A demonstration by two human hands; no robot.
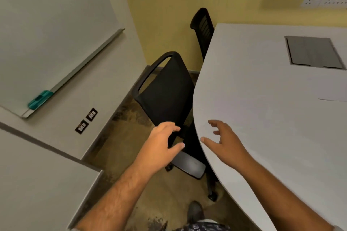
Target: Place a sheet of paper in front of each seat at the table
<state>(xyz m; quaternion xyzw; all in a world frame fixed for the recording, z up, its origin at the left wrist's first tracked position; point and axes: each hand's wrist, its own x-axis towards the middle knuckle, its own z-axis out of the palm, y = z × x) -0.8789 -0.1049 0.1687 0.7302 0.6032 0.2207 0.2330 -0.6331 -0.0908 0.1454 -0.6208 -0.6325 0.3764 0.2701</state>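
Note:
A large white table (262, 108) with a rounded edge fills the right half of the head view. A white sheet of paper (334, 88) lies on it at the far right, partly cut off by the frame. Two black chairs are tucked at the table's left edge: a near chair (167, 90) and a far chair (202, 26). My left hand (161, 142) hovers over the near chair's lower back, fingers relaxed, holding nothing. My right hand (223, 140) is spread above the table's edge, empty.
A grey cable hatch (313, 52) is set into the tabletop. A whiteboard (47, 33) with a teal eraser (40, 99) hangs on the left wall. Wall sockets (86, 123) sit below it. A narrow strip of floor (122, 137) runs between wall and chairs. My shoe (195, 212) shows below.

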